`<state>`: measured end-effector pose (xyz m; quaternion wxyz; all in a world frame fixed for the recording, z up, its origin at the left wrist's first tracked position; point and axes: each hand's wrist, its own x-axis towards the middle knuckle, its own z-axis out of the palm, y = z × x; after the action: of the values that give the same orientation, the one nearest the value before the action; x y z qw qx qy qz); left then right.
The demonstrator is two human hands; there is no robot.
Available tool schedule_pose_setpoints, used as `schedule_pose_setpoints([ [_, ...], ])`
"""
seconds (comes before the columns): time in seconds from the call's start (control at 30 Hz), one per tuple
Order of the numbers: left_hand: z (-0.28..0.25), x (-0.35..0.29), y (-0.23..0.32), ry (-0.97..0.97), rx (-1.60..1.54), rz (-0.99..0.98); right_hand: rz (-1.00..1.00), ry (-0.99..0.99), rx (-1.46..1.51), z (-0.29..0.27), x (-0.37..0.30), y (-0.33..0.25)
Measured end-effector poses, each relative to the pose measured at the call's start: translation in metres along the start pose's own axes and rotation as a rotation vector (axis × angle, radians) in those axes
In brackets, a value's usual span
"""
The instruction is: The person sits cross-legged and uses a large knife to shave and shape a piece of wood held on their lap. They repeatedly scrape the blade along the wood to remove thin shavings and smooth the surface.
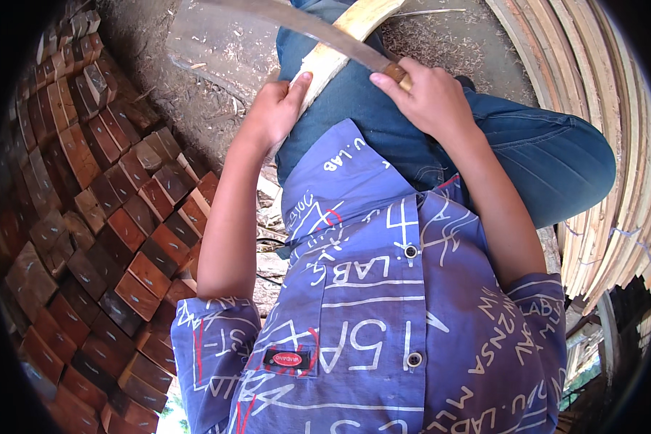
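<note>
A pale, slightly curved strip of wood [326,65] slants over my jeans-clad leg, running out past the upper edge. My left hand [276,110] is closed around its near end, thumb lying along the top face. In my right hand [432,100] is a long, curved-bladed machete [317,26], gripped by its short wooden handle. The blade crosses above the strip and points to the upper left, its tip beyond the edge of view. Whether the blade touches the wood, I cannot tell.
Stacked reddish-brown wood blocks [126,235] fill the left side. Long pale wooden strips [615,155] lie bundled along the right, tied with thin cord lower down. A flat board [213,47] rests on dirt ground strewn with shavings. My bent leg [550,155] juts toward the bundle.
</note>
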<state>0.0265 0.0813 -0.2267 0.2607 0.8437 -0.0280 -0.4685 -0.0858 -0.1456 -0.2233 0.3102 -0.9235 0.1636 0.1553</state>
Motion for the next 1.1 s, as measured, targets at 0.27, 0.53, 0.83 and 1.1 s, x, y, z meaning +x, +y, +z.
schedule_pose_setpoints([
  [0.27, -0.003, -0.002, -0.006, 0.002, -0.013, -0.026, -0.054, 0.032, -0.192, -0.027, 0.018, 0.034],
  [0.53, 0.001, 0.005, -0.004, 0.044, 0.048, 0.057, 0.335, 0.161, 0.034, -0.048, 0.018, 0.086],
  [0.83, -0.005, 0.006, 0.003, -0.047, 0.019, -0.019, -0.122, -0.022, -0.246, -0.015, 0.01, 0.015],
  [1.1, -0.004, 0.004, -0.001, -0.016, 0.016, -0.06, 0.113, 0.046, -0.153, -0.042, 0.036, 0.071],
])
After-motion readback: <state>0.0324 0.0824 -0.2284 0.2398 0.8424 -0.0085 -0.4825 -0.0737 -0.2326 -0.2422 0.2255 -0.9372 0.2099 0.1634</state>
